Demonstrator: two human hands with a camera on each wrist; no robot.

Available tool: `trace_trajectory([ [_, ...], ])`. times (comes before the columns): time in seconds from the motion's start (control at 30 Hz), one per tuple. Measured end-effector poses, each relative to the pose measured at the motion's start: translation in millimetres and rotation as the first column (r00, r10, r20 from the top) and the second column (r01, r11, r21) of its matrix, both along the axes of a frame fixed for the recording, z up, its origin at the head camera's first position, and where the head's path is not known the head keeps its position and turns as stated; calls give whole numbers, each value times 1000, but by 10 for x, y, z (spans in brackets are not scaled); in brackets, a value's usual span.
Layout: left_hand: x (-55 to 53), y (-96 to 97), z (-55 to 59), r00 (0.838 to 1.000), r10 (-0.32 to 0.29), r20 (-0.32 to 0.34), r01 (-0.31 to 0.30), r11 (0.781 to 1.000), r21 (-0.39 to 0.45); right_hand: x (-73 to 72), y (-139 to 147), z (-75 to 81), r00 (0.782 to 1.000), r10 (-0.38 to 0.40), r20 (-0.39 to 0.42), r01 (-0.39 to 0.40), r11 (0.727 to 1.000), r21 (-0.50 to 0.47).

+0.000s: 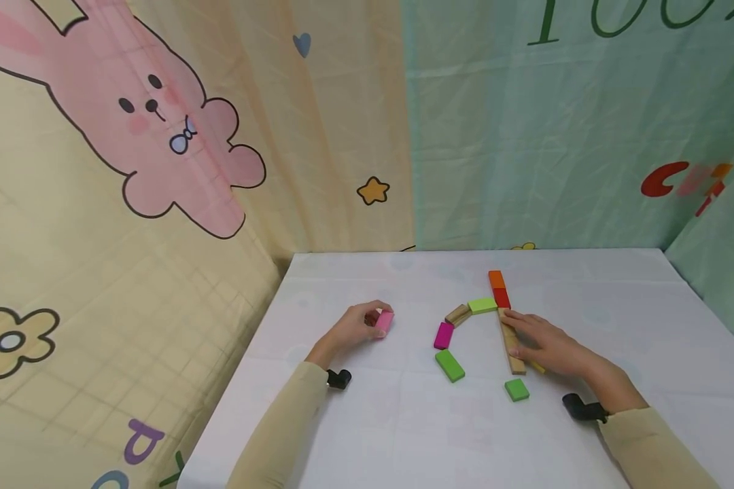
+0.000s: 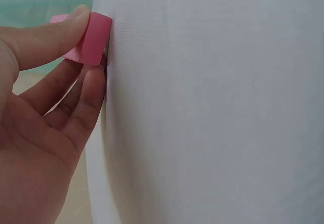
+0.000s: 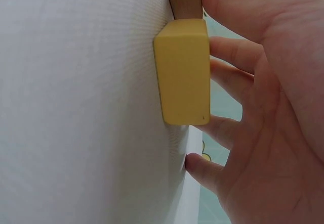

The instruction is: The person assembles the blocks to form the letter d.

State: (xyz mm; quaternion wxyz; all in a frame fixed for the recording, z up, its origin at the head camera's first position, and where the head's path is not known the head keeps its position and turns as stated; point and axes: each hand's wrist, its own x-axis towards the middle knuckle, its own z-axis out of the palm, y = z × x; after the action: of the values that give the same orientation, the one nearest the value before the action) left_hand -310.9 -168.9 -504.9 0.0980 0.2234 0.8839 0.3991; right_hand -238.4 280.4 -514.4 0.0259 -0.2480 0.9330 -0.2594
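My left hand (image 1: 357, 324) pinches a pink block (image 1: 384, 323) between thumb and fingers, close over the white table. In the left wrist view the thumb lies across the block (image 2: 96, 38). On the right side, my right hand (image 1: 553, 346) rests with fairly straight fingers over a line of wooden blocks (image 1: 514, 356), its thumb touching one. A yellow block (image 3: 183, 77) sits beside that line, mostly hidden under the hand in the head view. Red (image 1: 501, 297) and orange (image 1: 496, 279) blocks continue the line at its far end.
Left of the line, a curve runs through light green (image 1: 482, 305), brown wooden (image 1: 458, 314), magenta (image 1: 444, 335) and green (image 1: 450, 365) blocks. Nearer the front lies a small green block (image 1: 516, 390). Printed curtains hang behind the white table (image 1: 404, 421).
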Motion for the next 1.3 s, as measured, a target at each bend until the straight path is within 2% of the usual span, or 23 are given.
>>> trace_trajectory([
  [0.17, 18, 12, -39, 1000, 1, 27, -2, 999, 47, 7, 7, -8, 1000, -1, 11, 1, 1000, 2],
  [0.3, 4, 28, -41, 1000, -9, 20, 7, 995, 96, 5, 7, -12, 1000, -1, 11, 1, 1000, 4],
  [0.53, -18, 111, 49, 999, 32, 38, -37, 988, 147, 11, 6, -1, 1000, 2, 3, -2, 1000, 3],
  [0.7, -27, 185, 108, 1000, 25, 10, -26, 983, 180, 7, 8, 3, 1000, 1, 3, -1, 1000, -3],
  [0.87, -41, 242, 100, 999, 52, -17, -47, 980, 191, 11, 5, 8, 1000, 10, -5, -10, 1000, -13],
  [1.0, -17, 290, 108, 997, 73, -30, -65, 973, 220, 18, 4, 14, 1000, 12, -5, -12, 1000, -19],
  [1.3, 54, 388, 112, 996, 80, -33, -68, 962, 265, 17, 2, 5, 1000, 10, -1, -10, 1000, -16],
])
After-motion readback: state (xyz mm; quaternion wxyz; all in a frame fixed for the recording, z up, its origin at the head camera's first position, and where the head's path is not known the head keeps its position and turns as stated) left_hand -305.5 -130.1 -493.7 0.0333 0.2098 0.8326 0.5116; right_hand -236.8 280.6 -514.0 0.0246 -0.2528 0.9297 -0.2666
